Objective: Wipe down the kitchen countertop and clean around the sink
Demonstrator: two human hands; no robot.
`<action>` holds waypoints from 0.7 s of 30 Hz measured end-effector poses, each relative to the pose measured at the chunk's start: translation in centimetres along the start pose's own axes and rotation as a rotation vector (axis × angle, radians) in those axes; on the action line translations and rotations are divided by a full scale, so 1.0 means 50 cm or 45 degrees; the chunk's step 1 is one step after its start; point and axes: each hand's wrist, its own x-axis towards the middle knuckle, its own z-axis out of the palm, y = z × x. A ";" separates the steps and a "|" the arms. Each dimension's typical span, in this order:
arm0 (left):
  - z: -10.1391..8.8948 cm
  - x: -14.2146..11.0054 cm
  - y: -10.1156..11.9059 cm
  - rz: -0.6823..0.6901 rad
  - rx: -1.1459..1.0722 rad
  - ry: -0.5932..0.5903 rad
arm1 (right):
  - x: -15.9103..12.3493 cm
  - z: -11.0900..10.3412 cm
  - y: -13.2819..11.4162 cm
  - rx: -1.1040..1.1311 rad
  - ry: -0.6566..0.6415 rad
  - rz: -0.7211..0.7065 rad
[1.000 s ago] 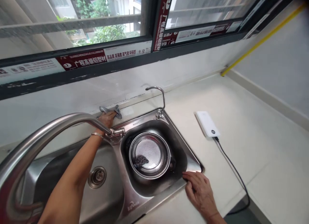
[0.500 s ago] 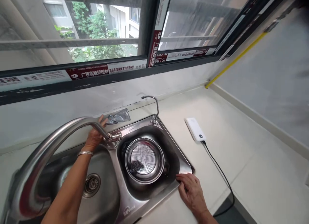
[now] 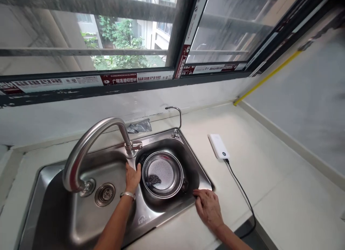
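Observation:
My left hand [image 3: 133,177], with a silver bracelet on its wrist, rests on the metal divider between two sink basins, thumb and fingers apart and nothing held. My right hand [image 3: 208,207] lies on the front right corner of the steel sink [image 3: 151,217], its fingers loosely together and holding nothing. Inside the right basin sits a round metal pan [image 3: 168,174] with a dimpled bottom and dark handles. A dark scouring pad [image 3: 154,179] lies in the pan. Just behind my left hand stands the large curved faucet [image 3: 91,135], its spout over the left basin.
A crumpled grey cloth [image 3: 140,126] lies behind the sink, below the window. A thin small tap [image 3: 179,117] rises at the back right corner. On the counter to the right, a white power bank [image 3: 218,146] has a black cable [image 3: 241,189] running over the front edge.
My left hand has come forward from behind the faucet, beside the grey cloth, down to the divider. My right hand stays at the sink corner. The view has shifted, showing more of the left basin.

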 end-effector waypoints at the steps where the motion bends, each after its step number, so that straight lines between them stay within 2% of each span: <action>1: 0.005 -0.006 0.011 -0.039 0.012 0.008 | 0.003 0.005 0.003 0.009 -0.015 -0.018; 4: 0.005 -0.018 0.030 -0.120 0.059 0.032 | 0.047 0.033 0.008 0.144 -0.056 -0.141; 7: 0.001 -0.026 0.033 -0.138 0.102 0.064 | 0.167 0.076 -0.014 0.351 -0.023 -0.273; 10: 0.004 -0.027 0.035 -0.141 0.134 0.097 | 0.339 0.118 -0.069 0.456 -0.040 -0.367; 15: 0.012 -0.019 0.033 -0.123 0.188 0.126 | 0.607 0.165 -0.179 0.536 -0.211 -0.631; 18: 0.016 -0.012 0.028 -0.105 0.209 0.138 | 0.714 0.189 -0.234 0.565 -0.311 -0.744; 21: 0.021 -0.005 0.024 -0.097 0.218 0.142 | 0.769 0.221 -0.279 0.554 -0.447 -0.819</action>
